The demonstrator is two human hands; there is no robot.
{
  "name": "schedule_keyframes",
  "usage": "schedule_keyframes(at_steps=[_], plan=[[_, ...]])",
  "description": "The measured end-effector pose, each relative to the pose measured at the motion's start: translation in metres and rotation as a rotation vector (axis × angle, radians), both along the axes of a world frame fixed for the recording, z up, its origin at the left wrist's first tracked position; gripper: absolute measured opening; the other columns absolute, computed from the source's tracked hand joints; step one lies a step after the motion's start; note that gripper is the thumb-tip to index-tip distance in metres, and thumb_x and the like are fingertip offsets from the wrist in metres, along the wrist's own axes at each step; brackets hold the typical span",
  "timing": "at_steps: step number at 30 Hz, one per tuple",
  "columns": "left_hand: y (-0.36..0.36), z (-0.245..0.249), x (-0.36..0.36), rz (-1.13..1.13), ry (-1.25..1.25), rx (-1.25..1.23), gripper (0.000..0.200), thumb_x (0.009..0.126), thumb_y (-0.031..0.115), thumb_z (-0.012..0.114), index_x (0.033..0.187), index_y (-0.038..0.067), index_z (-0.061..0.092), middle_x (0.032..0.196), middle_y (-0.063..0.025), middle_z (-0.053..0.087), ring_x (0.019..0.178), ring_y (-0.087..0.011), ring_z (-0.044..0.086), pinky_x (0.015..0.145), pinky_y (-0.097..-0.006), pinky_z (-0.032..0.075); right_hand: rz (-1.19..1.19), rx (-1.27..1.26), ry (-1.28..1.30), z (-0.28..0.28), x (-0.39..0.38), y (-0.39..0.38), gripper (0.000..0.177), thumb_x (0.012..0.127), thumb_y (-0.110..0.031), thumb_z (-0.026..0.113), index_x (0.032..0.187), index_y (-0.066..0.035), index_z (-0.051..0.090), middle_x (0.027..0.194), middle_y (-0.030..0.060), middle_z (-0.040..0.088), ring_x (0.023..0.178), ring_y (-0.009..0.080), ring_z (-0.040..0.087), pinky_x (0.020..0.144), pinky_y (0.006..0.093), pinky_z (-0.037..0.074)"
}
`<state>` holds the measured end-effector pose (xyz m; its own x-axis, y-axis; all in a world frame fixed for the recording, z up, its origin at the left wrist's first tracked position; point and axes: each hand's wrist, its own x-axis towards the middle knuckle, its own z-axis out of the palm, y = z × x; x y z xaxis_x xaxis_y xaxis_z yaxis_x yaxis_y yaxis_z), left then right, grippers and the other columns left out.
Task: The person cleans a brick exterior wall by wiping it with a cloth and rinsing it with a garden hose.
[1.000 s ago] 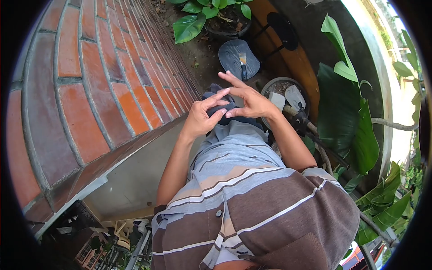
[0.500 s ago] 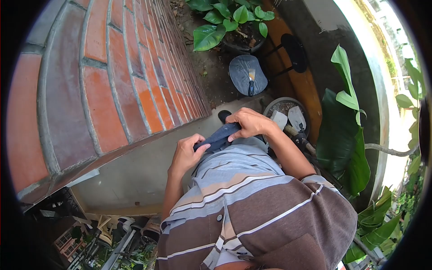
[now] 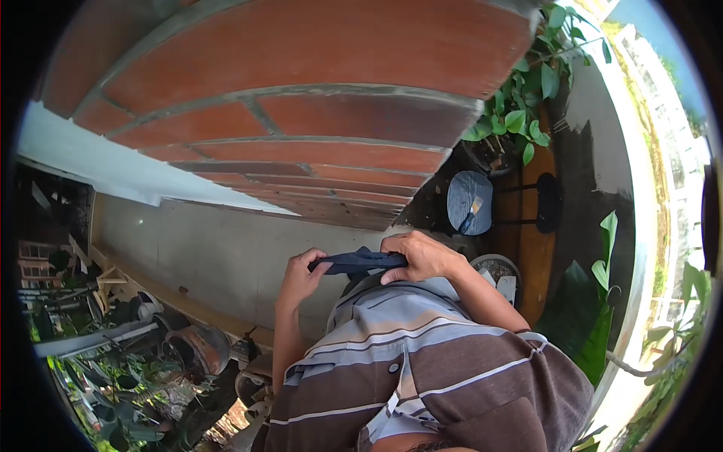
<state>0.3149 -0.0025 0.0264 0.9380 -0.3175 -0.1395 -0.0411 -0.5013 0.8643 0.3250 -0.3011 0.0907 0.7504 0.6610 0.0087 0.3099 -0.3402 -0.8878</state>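
Note:
A folded piece of dark blue cloth (image 3: 358, 261) is stretched between my hands, in front of the striped shirt (image 3: 444, 339). My left hand (image 3: 303, 277) pinches one end between thumb and fingers. At the other end my right hand (image 3: 423, 256) has its fingers closed over the fabric, with the thumb below. The cloth hangs above the pale floor, close to my waist. Beyond my right hand, a putty knife (image 3: 468, 220) with a dark handle lies on a grey rounded seat (image 3: 461, 192).
A brick wall (image 3: 361, 113) juts in close ahead. To the right are a black seat (image 3: 547, 202), a pot of rubble (image 3: 503, 273) and large leaves (image 3: 572, 316). Clay pots (image 3: 197, 348) and plants stand along a ledge at lower left.
My view has turned left, so the wall corner and stools have shifted right in the picture. The cloth is now pulled straighter between my hands, which are further apart.

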Motion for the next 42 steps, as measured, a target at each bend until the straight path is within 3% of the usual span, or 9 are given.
schedule_keyframes(at_steps=[8, 12, 16, 19, 22, 23, 28, 33, 42], plan=[[0.107, -0.001, -0.067, 0.189, 0.036, -0.035, 0.02, 0.076, 0.007, 0.077, 0.089, 0.001, 0.062, 0.075, -0.0065, 0.061, 0.07, -0.0133, 0.056, 0.065, -0.0283, 0.046, 0.051, -0.12, -0.009, 0.01, 0.02, 0.114, 0.023, 0.072, -0.006, 0.077, 0.09, 0.0, 0.064, 0.08, 0.0145, 0.064, 0.076, 0.0338, 0.063, 0.068, 0.0384, 0.048], [0.15, -0.022, -0.102, 0.48, -0.007, -0.238, 0.018, 0.078, 0.004, 0.075, 0.092, 0.001, 0.064, 0.079, -0.0049, 0.064, 0.075, -0.012, 0.059, 0.069, -0.0269, 0.047, 0.146, -0.136, 0.043, 0.001, 0.022, 0.173, 0.033, 0.066, -0.012, 0.084, 0.09, -0.001, 0.066, 0.076, 0.0128, 0.064, 0.068, 0.0248, 0.06, 0.064, 0.0342, 0.045], [0.183, -0.035, -0.126, 0.846, 0.085, -0.486, 0.014, 0.081, 0.0, 0.07, 0.094, 0.001, 0.065, 0.085, -0.0007, 0.065, 0.079, -0.0084, 0.059, 0.072, -0.0246, 0.048, 0.422, -0.2, -0.01, 0.003, 0.033, 0.221, 0.024, 0.074, -0.014, 0.078, 0.087, 0.001, 0.063, 0.082, 0.0126, 0.063, 0.073, 0.0247, 0.059, 0.066, 0.0331, 0.044], [0.199, -0.044, -0.134, 1.056, -0.106, -0.717, 0.012, 0.084, 0.002, 0.069, 0.095, 0.0, 0.065, 0.085, 0.0002, 0.065, 0.079, -0.0068, 0.057, 0.072, -0.023, 0.047, 0.489, -0.087, -0.012, -0.01, 0.042, 0.252, 0.02, 0.078, -0.01, 0.073, 0.086, 0.002, 0.06, 0.083, 0.0111, 0.062, 0.074, 0.0238, 0.058, 0.067, 0.0312, 0.043], [0.212, -0.056, -0.136, 1.169, -0.19, -0.805, 0.01, 0.087, 0.005, 0.068, 0.096, 0.001, 0.065, 0.082, 0.001, 0.064, 0.077, -0.0062, 0.056, 0.071, -0.0222, 0.046, 0.459, 0.094, -0.027, -0.021, 0.049, 0.292, 0.02, 0.079, -0.011, 0.074, 0.085, 0.002, 0.059, 0.077, 0.0136, 0.061, 0.065, 0.0242, 0.058, 0.061, 0.0327, 0.044], [0.216, -0.054, -0.138, 1.221, -0.178, -0.787, 0.01, 0.087, 0.006, 0.067, 0.096, 0.001, 0.066, 0.082, 0.0015, 0.064, 0.077, -0.0059, 0.056, 0.071, -0.0218, 0.046, 0.472, -0.202, 0.079, -0.013, 0.056, 0.3, 0.021, 0.079, -0.01, 0.074, 0.087, 0.001, 0.058, 0.073, 0.0121, 0.061, 0.063, 0.0192, 0.058, 0.061, 0.0299, 0.045], [0.244, -0.055, -0.138, 1.445, -0.174, -0.743, 0.01, 0.09, 0.011, 0.066, 0.095, 0.002, 0.066, 0.081, 0.0032, 0.062, 0.076, -0.005, 0.054, 0.069, -0.0199, 0.044, 0.454, -0.114, 0.165, -0.028, 0.078, 0.367, 0.023, 0.078, -0.01, 0.076, 0.09, 0.0, 0.061, 0.073, 0.0071, 0.064, 0.066, 0.011, 0.058, 0.065, 0.0261, 0.048], [0.295, -0.048, -0.123, 1.472, -0.164, -0.854, 0.033, 0.082, 0.009, 0.074, 0.112, 0.002, 0.059, 0.087, -0.0029, 0.067, 0.081, -0.0071, 0.06, 0.074, -0.0224, 0.048, 0.448, -0.106, 0.358, -0.035, 0.105, 0.447, 0.025, 0.08, -0.011, 0.076, 0.096, 0.003, 0.063, 0.082, 0.0054, 0.067, 0.075, 0.0085, 0.06, 0.073, 0.0256, 0.049], [0.456, -0.048, -0.062, 1.419, 0.082, -0.58, 0.015, 0.083, 0.002, 0.07, 0.096, -0.001, 0.064, 0.084, -0.003, 0.068, 0.075, -0.0069, 0.06, 0.071, -0.0213, 0.049, 0.463, -0.136, 0.372, -0.056, 0.205, 0.602, 0.027, 0.082, -0.007, 0.072, 0.107, 0.001, 0.065, 0.089, 0.006, 0.069, 0.082, 0.0097, 0.061, 0.077, 0.0246, 0.049]])
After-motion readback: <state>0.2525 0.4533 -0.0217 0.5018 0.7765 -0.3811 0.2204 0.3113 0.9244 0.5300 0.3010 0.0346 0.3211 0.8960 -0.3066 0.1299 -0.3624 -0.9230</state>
